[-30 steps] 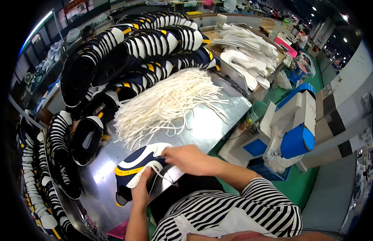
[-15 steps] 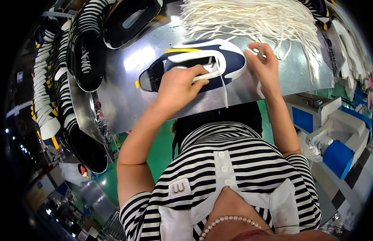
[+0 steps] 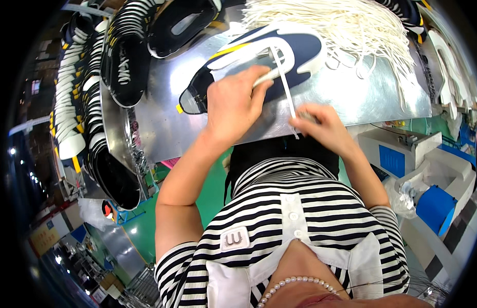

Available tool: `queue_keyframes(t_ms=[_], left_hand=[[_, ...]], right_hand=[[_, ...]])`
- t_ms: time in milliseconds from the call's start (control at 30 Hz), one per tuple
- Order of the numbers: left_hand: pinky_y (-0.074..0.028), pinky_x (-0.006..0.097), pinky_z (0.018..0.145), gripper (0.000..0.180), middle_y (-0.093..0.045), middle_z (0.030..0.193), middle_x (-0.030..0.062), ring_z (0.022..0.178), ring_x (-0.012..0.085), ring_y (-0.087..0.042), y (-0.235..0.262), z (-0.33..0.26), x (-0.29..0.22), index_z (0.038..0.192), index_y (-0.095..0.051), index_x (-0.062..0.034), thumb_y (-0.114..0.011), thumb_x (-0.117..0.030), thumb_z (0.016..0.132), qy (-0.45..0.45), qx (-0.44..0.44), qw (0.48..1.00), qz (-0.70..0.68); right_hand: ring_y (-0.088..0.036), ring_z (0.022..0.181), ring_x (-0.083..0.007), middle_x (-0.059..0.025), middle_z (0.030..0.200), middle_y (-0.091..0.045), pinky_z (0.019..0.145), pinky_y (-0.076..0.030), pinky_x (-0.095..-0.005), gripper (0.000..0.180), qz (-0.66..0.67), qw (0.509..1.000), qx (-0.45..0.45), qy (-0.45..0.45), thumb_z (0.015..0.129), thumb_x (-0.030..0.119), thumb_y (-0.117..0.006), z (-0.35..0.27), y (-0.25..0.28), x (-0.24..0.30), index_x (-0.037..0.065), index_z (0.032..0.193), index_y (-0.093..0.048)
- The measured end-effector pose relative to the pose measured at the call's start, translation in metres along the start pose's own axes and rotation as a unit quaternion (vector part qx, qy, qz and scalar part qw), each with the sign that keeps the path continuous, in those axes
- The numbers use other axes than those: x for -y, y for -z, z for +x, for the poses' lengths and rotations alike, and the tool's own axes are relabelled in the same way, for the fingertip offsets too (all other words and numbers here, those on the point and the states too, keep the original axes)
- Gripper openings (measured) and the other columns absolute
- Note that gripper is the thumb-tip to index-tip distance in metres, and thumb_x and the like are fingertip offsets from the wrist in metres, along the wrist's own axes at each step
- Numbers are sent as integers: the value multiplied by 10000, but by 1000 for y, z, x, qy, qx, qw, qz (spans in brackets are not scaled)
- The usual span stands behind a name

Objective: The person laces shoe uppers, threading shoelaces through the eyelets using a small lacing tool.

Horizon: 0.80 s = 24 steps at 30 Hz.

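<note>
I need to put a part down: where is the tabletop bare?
Bare metal table shows between the held shoe upper and the stacked uppers leftward, and right of the held one, before the lace pile. Crowded: the far side, with uppers and laces.

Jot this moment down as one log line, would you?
left hand: holding shoe upper; right hand: fingers at white lace, grip unclear; lace pile: on metal table

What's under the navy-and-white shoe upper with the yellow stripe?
Shiny silver metal tabletop shows around the navy-and-white shoe upper; anything directly beneath can't be seen, covered by the upper itself.
</note>
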<state>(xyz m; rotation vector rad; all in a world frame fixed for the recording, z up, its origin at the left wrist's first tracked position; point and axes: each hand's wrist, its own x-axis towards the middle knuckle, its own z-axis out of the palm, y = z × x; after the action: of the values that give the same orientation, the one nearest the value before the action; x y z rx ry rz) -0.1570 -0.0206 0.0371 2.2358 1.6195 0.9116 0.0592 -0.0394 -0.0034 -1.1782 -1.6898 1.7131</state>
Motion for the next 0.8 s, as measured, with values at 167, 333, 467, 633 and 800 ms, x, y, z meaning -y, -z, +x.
queue_keyframes(t_ms=[167,333,467,633,800], left_hand=[[-497,365,578,185,-672,759,132,626,313,-642,47,30,-8,942,-683,-85,-697,-221,818,-17,-91,995,-32],[-475,229,605,228,-688,742,68,624,69,-583,37,19,-15,1010,-686,-1,-722,-120,820,-11,63,997,-43],[-510,371,668,275,-680,823,133,726,326,-644,-17,-20,19,1049,-694,-115,-701,-259,815,-11,193,980,46],[-502,373,754,286,-681,960,137,847,320,-650,-17,-12,10,1101,-664,-90,-653,-237,856,22,245,969,19],[-491,365,803,279,-663,1053,145,926,317,-643,-6,-1,-4,1113,-643,-34,-574,-226,923,62,255,965,-21]], right_hand=[[-501,555,-174,-88,666,-544,541,-401,-292,140,-212,977,-9,21,823,141,-680,-94,-3,-46,10,861,-650],[-521,698,-121,-42,813,-586,605,-406,-253,116,-72,995,-46,51,813,41,-677,-112,8,-37,-11,915,-658],[-595,814,-89,-46,875,-669,697,-455,-219,152,19,982,-186,35,850,115,-669,-56,6,12,-18,923,-675],[-608,717,-83,-46,821,-702,647,-463,-228,169,42,968,-184,164,863,159,-669,24,-2,-7,13,947,-678],[-616,723,-75,-44,818,-708,664,-478,-223,153,111,956,-201,180,876,139,-656,53,0,-19,18,969,-673]])
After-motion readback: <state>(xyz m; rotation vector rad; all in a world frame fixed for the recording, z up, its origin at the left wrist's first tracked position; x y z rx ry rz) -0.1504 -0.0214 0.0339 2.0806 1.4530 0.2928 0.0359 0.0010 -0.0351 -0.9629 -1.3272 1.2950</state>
